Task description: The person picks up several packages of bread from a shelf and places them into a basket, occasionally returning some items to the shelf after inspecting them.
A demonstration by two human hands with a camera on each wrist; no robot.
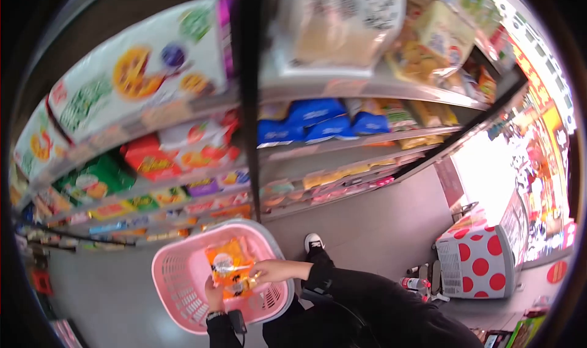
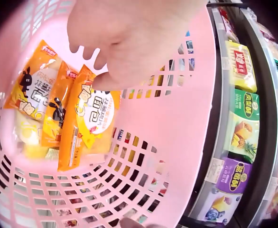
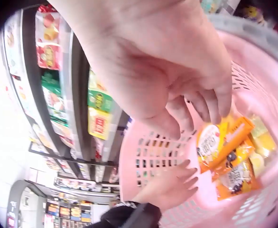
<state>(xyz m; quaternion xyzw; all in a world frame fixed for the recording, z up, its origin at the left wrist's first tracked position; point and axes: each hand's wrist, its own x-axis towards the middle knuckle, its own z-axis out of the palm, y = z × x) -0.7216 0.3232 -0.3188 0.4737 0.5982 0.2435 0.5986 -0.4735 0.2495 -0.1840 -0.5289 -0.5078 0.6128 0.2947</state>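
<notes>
Smooth grey floor [image 1: 379,213] and tiered metal-edged shelves [image 1: 422,91] extend ahead of the hands [image 1: 275,271]. One pink plastic basket [image 2: 177,123], rounded and slot-perforated, sits beneath them, with three visible orange film packets [image 2: 97,118], glossy and creased, lying between them. Left hand [image 3: 170,187] has fingers spread, grasping nothing; right hand [image 3: 167,71] has loosely bent fingers above the packets, contact undetermined.
</notes>
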